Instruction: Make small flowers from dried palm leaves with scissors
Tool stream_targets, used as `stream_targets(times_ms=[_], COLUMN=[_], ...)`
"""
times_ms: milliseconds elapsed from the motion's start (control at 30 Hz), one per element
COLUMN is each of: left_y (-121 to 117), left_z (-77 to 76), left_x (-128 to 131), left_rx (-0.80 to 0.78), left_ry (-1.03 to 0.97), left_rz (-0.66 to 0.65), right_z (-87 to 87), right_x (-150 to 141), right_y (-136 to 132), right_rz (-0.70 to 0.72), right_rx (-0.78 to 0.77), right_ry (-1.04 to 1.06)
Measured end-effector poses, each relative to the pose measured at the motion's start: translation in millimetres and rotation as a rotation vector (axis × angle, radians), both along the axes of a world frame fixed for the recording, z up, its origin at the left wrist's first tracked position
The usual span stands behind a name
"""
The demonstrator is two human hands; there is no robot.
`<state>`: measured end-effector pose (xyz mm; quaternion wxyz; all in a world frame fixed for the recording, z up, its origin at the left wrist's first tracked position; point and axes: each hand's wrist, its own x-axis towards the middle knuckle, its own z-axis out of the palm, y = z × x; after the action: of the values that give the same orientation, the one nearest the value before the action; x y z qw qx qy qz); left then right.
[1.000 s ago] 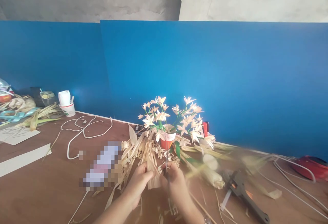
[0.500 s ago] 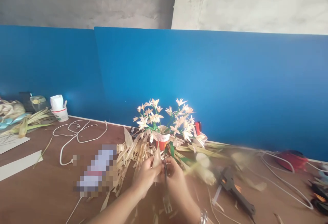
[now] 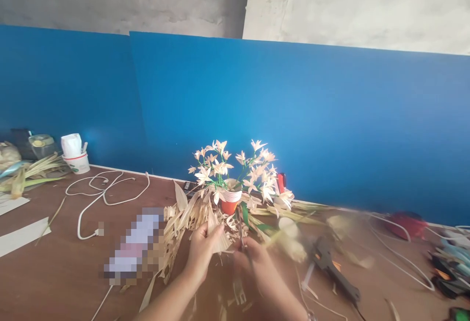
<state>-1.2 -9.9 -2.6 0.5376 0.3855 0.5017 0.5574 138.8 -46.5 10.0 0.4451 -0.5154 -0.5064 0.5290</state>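
Note:
My left hand (image 3: 201,250) pinches a pale dried corn husk (image 3: 217,235) between thumb and fingers. Just to its right, my right hand (image 3: 253,262) is closed on a pair of scissors (image 3: 240,228), whose blades point up and away from me; motion blurs its fingers. Right behind the hands stands a red and white cup (image 3: 229,205) with husk flowers (image 3: 222,168) on green stems. A heap of dried husk strips (image 3: 179,233) lies to the left of the cup. Small husk scraps (image 3: 239,291) are scattered on the table below my hands.
A dark glue gun (image 3: 336,272) lies at the right, with a husk bundle (image 3: 293,247) beside it. At the left are a blurred-out rectangular object (image 3: 134,242), a white cable (image 3: 86,213) and a paper cup (image 3: 77,162). A blue partition (image 3: 293,115) borders the brown table (image 3: 55,282).
My hands came close together at the husk, then drew apart, the scissors moving off to the right. The view has turned slightly to the right.

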Motion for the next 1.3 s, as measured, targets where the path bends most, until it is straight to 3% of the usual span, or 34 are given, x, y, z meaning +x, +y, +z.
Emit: stream_targets(times_ms=[233,467,633,833,1300], left_y=[6.6,2.2,2.1,2.4,-3.9], left_z=[-3.8,-6.6,-6.1,-8.9,0.5], left_x=[-6.0,-1.4,-3.3,-0.1,3.4], left_rx=[0.128,0.016,-0.013,-0.041,-0.106], left_ry=[0.139,-0.1,-0.107,-0.143,-0.231], left_rz=[-0.033,0.064,0.128,0.104,0.094], right_z=[-8.1,-17.7,-25.8,-22.8,-24.4], right_x=[-5.8,-4.1,-10.3,-13.8,-14.4], right_y=[-2.8,-8.5,-11.8,-12.5,-12.2], right_rz=[0.019,0.164,0.276,0.253,0.241], right_rx=[0.007,-0.092,-0.093,-0.1,-0.104], right_ry=[-0.026,-0.044,-0.026,-0.03,-0.049])
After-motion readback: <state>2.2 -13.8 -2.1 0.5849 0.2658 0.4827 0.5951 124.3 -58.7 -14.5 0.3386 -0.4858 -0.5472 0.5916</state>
